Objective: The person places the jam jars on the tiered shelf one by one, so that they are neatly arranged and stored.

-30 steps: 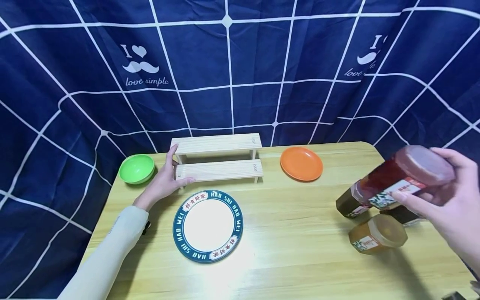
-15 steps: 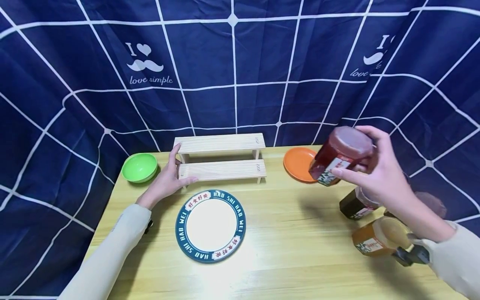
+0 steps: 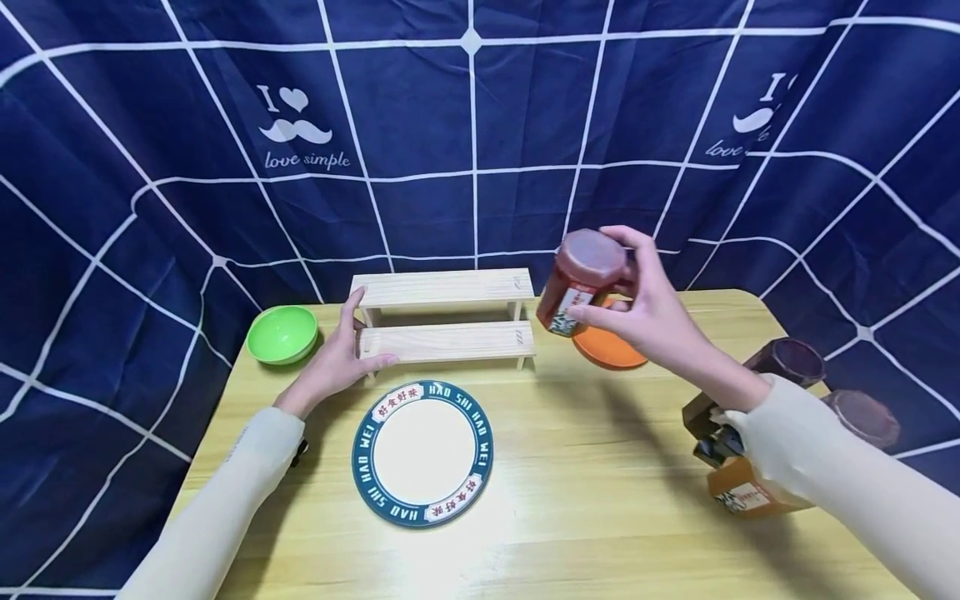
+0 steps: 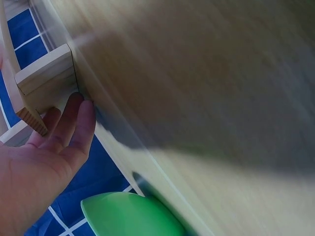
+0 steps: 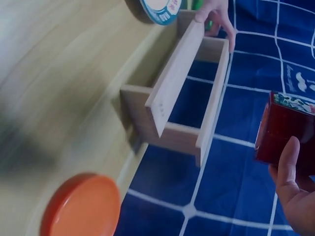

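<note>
A dark blue curtain (image 3: 525,125) with white lines backs the pale wooden surface (image 3: 555,533). Above its back edge, right of centre, a red jar (image 3: 572,287) hangs in the air, lid upward and slightly tilted, in the right grip (image 3: 648,308), thumb by the label and fingers round the far side. It looks full, so probably weighty for its bulk, and rigid; glass or plastic I cannot tell, so best treated as breakable. The smooth, faceted wall could slip; the body below the lid seems the sound place to hold.

A light, stiff wooden rack (image 3: 450,340) stands along the back edge, its left end held by the left grip (image 3: 333,362), thumb at the lower board. That end is therefore blocked.

An orange plate (image 3: 611,348) lies close below the jar. The green bowl (image 3: 282,333) sits by the back left corner, the blue-rimmed plate (image 3: 423,452) in front of the rack. Towards the right edge, the right sleeve (image 3: 832,467) partly hides an amber jar (image 3: 750,492) and darker jars (image 3: 787,360).
</note>
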Available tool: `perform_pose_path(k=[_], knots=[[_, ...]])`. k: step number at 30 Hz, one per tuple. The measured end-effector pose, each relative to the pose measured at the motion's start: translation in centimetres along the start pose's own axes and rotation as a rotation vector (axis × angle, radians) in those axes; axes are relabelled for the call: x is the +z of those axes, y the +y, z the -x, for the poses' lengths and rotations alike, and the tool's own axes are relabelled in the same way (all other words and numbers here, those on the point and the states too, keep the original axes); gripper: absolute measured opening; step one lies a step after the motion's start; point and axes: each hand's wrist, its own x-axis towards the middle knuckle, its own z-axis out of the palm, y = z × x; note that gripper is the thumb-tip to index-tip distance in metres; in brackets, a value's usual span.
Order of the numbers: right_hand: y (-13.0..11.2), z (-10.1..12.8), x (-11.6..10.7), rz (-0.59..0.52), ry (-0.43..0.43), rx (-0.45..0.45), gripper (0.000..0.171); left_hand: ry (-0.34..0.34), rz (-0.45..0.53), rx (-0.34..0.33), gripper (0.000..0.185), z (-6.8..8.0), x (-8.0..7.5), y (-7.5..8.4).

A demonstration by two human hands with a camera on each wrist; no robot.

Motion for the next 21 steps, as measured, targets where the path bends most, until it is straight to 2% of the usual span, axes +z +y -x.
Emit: perform_pose_path(k=[6,11,21], knots=[[0.9,-2.1,2.8,-0.049,-0.071,-0.031,0.098,0.01,0.0,0.017,0.13,-0.1,0.3,0.0],[1.2,-3.3,5.5,-0.118,-0.12,-0.022,0.097,0.005,0.007,0.01,0.13,0.2,0.2,0.0],[2.8,-7.2,9.9,-0.132,-0.138,-0.069,0.095,-0.009,0.014,0.028,0.13,0.0,0.1,0.0]])
